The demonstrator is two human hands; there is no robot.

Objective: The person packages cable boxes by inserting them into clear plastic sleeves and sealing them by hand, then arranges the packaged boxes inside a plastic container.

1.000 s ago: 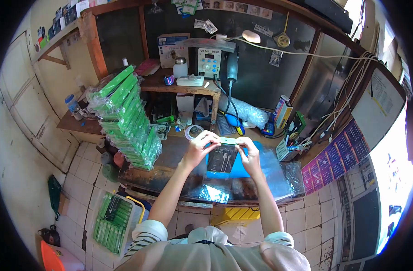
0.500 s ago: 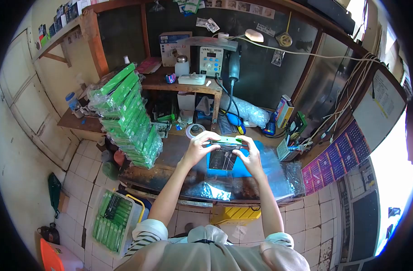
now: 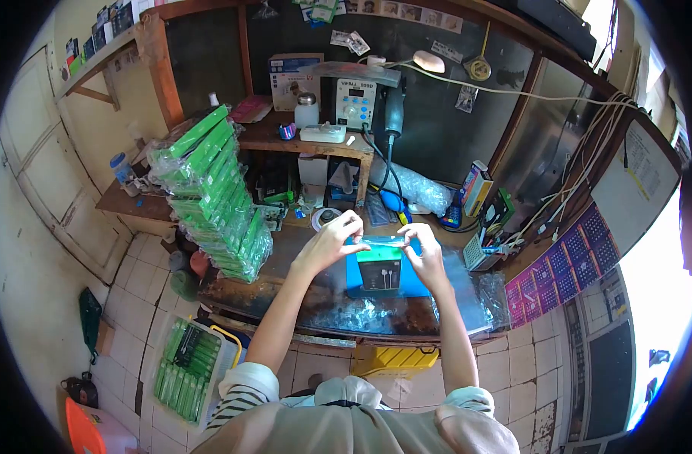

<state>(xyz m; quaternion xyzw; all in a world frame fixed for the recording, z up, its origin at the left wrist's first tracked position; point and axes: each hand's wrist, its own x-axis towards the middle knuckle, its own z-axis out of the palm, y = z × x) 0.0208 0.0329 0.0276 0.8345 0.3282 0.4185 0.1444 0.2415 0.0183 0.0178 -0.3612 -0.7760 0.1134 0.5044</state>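
Note:
Both my hands pinch a strip of clear plastic film [image 3: 384,240] stretched level between them. My left hand [image 3: 331,244] has thumb and forefinger closed on its left end, and my right hand [image 3: 425,254] is closed on the right end. Just below hangs or stands a small black box [image 3: 381,275] with a green top band and a picture of white cables. Whether the film wraps the whole box cannot be made out. Behind and under the box lies a blue mat [image 3: 410,281] on the worn dark table [image 3: 308,306].
A tall stack of plastic-wrapped green boxes [image 3: 214,193] stands on the left. A basket [image 3: 223,386] of green boxes sits on the floor. At the back are a soldering station [image 3: 355,104], bubble wrap [image 3: 422,189] and a roll of tape [image 3: 327,219]. A pen holder [image 3: 478,253] stands right.
The green edge that was up between my fingers now sits lower, and clear film shows between my hands above it. The box front faces me more plainly. Both hands stay close together.

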